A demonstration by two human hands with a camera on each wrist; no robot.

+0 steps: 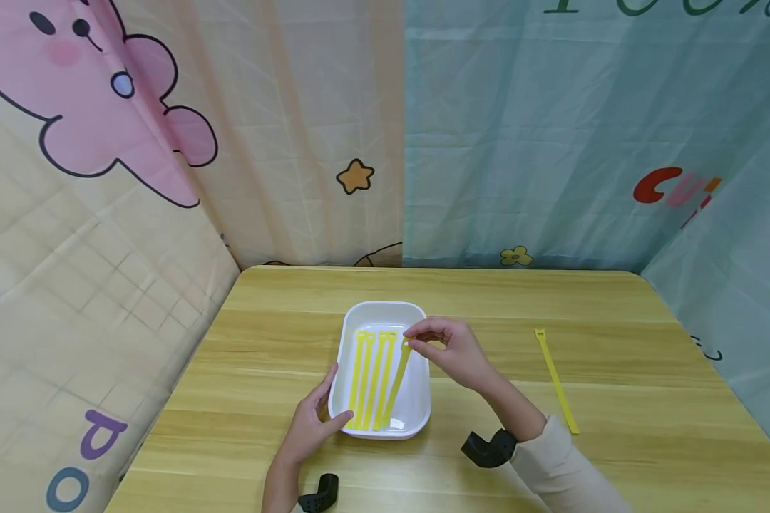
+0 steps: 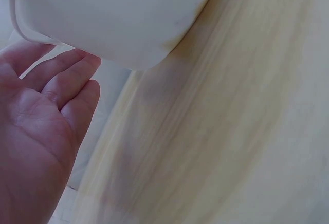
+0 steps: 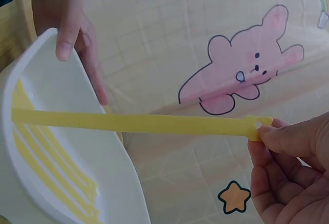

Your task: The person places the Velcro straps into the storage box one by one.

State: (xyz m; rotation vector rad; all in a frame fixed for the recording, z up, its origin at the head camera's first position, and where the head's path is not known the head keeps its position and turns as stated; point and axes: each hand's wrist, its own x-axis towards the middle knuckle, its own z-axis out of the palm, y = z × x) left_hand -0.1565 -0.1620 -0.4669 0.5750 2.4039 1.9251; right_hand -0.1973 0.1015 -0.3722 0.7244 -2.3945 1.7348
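My right hand [image 1: 452, 349] pinches the wide, slotted head of a yellow strap-style cable tie [image 3: 154, 123] between thumb and fingers. This tie slants down over the white tray [image 1: 385, 308], its lower end near the tray's front wall. Several more yellow cable ties [image 1: 362, 377] lie side by side along the tray's left half, heads toward the back. My left hand [image 1: 311, 420] holds the tray at its front left corner, thumb over the rim and fingers along the outer wall. In the left wrist view, those fingers [image 2: 72, 75] are right under the tray's edge.
Another yellow cable tie [image 1: 557, 381] lies alone on the wooden table [image 1: 488, 292], right of the tray. Printed curtains [image 1: 308, 142] hang behind the table and along its sides. Each wrist carries a black mount [image 1: 490, 449].
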